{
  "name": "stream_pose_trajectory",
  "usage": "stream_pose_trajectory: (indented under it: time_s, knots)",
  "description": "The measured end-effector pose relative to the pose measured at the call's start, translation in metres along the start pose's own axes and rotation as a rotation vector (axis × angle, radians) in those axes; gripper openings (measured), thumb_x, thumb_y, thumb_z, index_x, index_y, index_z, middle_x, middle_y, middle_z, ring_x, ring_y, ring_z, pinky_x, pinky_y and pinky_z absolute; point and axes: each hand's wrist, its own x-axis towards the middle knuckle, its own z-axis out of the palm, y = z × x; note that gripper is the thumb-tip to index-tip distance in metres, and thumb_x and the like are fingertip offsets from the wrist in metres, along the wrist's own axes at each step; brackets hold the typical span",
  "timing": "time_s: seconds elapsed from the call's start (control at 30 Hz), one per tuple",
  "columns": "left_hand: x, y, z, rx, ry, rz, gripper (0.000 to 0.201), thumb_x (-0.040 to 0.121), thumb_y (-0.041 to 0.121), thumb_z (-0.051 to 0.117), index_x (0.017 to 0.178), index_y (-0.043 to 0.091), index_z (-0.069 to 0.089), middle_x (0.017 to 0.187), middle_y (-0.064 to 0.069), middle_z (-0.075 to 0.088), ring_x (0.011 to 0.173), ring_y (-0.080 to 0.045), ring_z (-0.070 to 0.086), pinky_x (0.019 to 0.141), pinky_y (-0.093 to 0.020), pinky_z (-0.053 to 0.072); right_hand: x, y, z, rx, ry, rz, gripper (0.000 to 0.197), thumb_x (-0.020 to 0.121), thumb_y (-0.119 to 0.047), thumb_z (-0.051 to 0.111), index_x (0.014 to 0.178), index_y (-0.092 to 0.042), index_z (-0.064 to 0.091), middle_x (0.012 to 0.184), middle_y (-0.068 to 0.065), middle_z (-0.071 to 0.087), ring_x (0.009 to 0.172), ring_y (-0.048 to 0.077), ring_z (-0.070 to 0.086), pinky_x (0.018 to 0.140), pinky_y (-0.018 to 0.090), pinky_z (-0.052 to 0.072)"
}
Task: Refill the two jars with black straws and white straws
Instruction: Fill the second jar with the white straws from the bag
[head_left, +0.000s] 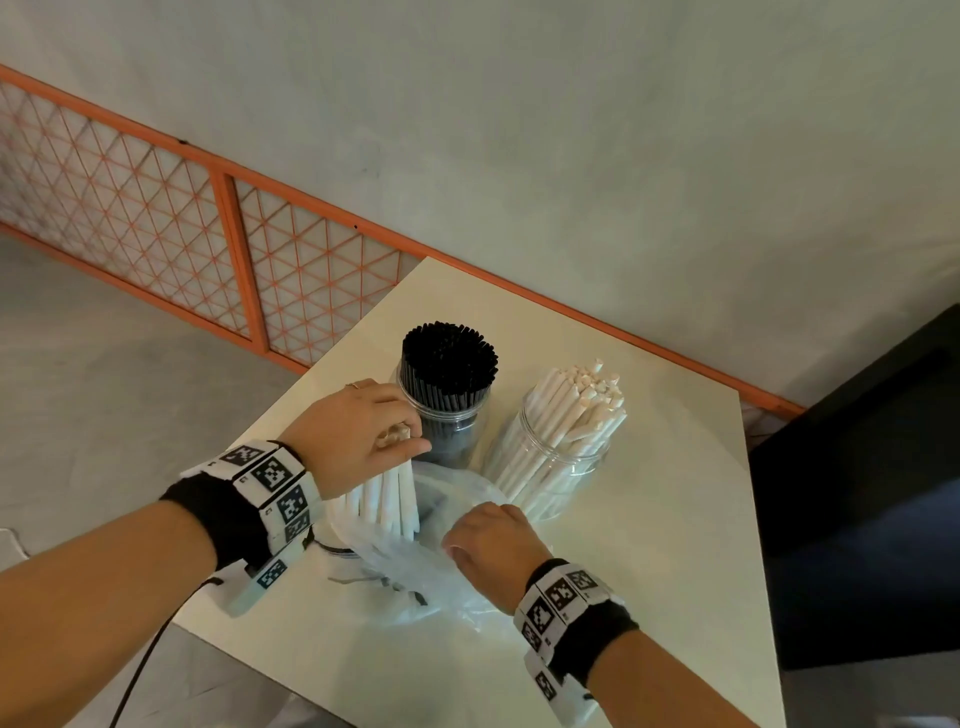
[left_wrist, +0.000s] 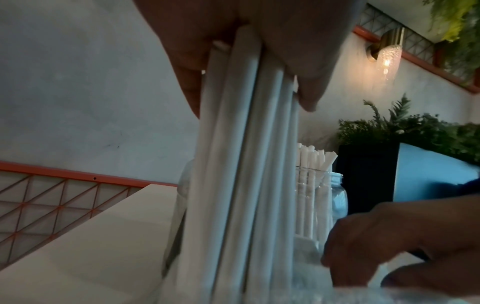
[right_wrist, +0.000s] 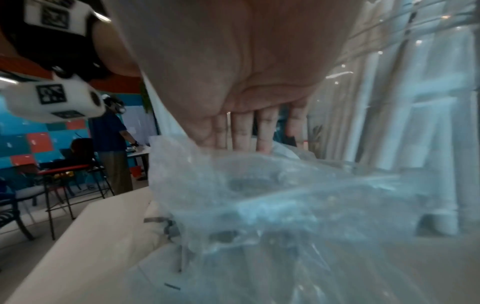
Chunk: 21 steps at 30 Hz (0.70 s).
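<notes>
My left hand (head_left: 363, 431) grips the top of a bundle of white straws (head_left: 392, 501), which stands upright with its lower ends inside a clear plastic bag (head_left: 415, 571) on the table. The left wrist view shows the same bundle of white straws (left_wrist: 244, 185) running down from my curled fingers (left_wrist: 306, 61). My right hand (head_left: 493, 545) holds the bag's edge just right of the bundle; its fingers (right_wrist: 241, 131) press into the plastic bag (right_wrist: 259, 195). Behind stand a clear jar packed with black straws (head_left: 448, 382) and a clear jar of white straws (head_left: 563, 441).
The cream table (head_left: 649, 597) has its left edge close to my left wrist and its front edge under my right forearm. A dark block (head_left: 857, 493) stands to the right. An orange lattice rail (head_left: 156, 218) runs along the wall. A person (right_wrist: 111, 148) stands far off.
</notes>
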Motion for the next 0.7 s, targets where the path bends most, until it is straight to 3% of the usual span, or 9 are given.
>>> stream_pose_trajectory:
  time_s: [0.1,0.2,0.37,0.43,0.5,0.63,0.7]
  knots:
    - [-0.011,0.001,0.001,0.109,-0.024,0.058,0.054,0.079,0.075,0.034,0.098,0.034,0.063,0.107,0.019,0.056,0.099,-0.006,0.049,0.085,-0.026,0.042,-0.003,0.006,0.003,-0.065,-0.057,0.065,0.038,0.096,-0.043,0.042,0.128,-0.026,0.053,0.135,-0.005,0.051,0.133,0.017,0.032,0.115,0.042,0.013]
    - [-0.018,0.001,-0.001,0.153,-0.075,0.042,0.048,0.075,0.068,0.039,0.104,0.036,0.060,0.114,0.020,0.052,0.105,-0.007,0.046,0.088,-0.030,0.042,-0.008,0.010,0.003,-0.139,-0.112,0.087,0.050,0.093,-0.054,0.042,0.134,-0.027,0.047,0.144,-0.004,0.041,0.140,0.017,0.023,0.116,0.046,0.006]
    - [-0.018,0.000,-0.002,0.046,-0.063,-0.056,0.047,0.079,0.056,0.036,0.117,0.036,0.052,0.116,0.018,0.050,0.098,-0.006,0.047,0.086,-0.032,0.047,-0.010,0.015,0.004,-0.196,-0.187,0.142,0.061,0.090,-0.061,0.040,0.139,-0.025,0.043,0.152,-0.003,0.031,0.145,0.017,0.010,0.117,0.049,-0.001]
    - [-0.018,0.003,0.002,-0.025,-0.042,-0.094,0.036,0.084,0.046,0.050,0.119,0.036,0.050,0.110,0.019,0.050,0.095,-0.006,0.049,0.085,-0.031,0.047,-0.009,0.015,0.004,-0.149,-0.196,0.163,0.061,0.089,-0.061,0.044,0.139,-0.024,0.042,0.151,-0.003,0.032,0.145,0.018,0.013,0.117,0.047,0.003]
    - [-0.019,0.008,0.008,-0.099,0.006,-0.112,0.037,0.087,0.032,0.058,0.124,0.031,0.051,0.107,0.017,0.054,0.095,-0.009,0.053,0.084,-0.028,0.044,-0.007,0.011,0.001,-0.030,-0.126,0.177,0.062,0.087,-0.058,0.052,0.138,-0.025,0.042,0.147,-0.003,0.038,0.141,0.019,0.024,0.116,0.044,0.014]
    - [-0.017,0.016,0.013,-0.153,0.062,-0.168,0.045,0.086,0.030,0.063,0.129,0.028,0.046,0.112,0.010,0.060,0.102,-0.014,0.055,0.085,-0.029,0.045,0.014,-0.003,-0.009,0.582,0.155,0.213,0.078,0.076,-0.049,0.072,0.140,-0.024,0.036,0.140,-0.003,0.042,0.129,0.018,0.041,0.109,0.041,0.035]
    - [-0.015,0.017,0.013,-0.160,0.051,-0.174,0.047,0.085,0.033,0.064,0.128,0.029,0.045,0.111,0.008,0.063,0.102,-0.016,0.057,0.085,-0.032,0.047,0.028,-0.012,-0.013,0.802,0.225,0.197,0.089,0.066,-0.054,0.078,0.139,-0.028,0.034,0.138,-0.007,0.043,0.126,0.014,0.044,0.106,0.040,0.040]
